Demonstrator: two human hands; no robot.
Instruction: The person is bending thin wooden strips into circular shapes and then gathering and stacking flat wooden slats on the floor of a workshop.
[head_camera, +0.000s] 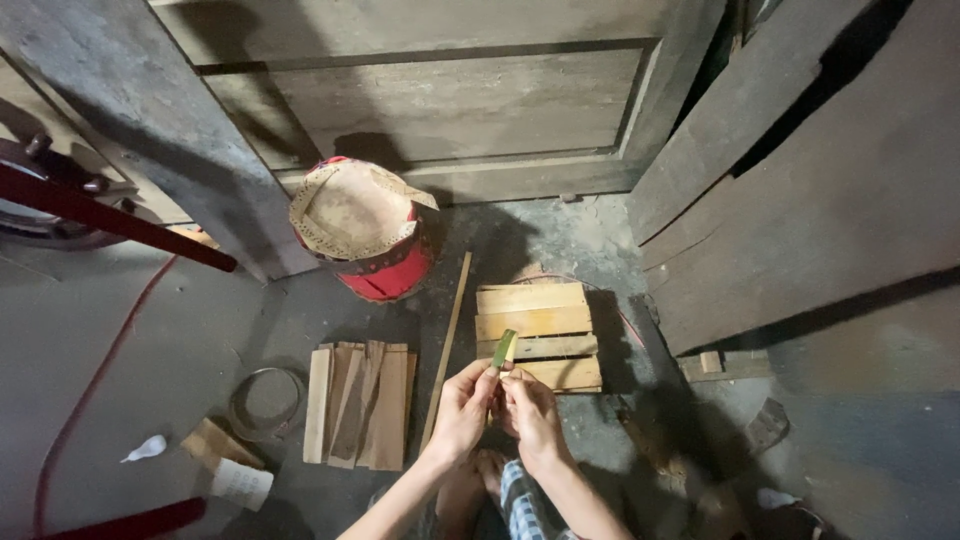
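Left of us lies a row of flat wooden slats, bare floor beyond. Our left hand and right hand, pressed together, pinch a short green-and-tan strip above the slatted wooden pallet's near edge.

Green strip: lower end hidden behind fingers. Both forearms cut off at bottom edge. Red hose runs off-frame btm-left. Wheel cropped at left edge, mostly unseen.
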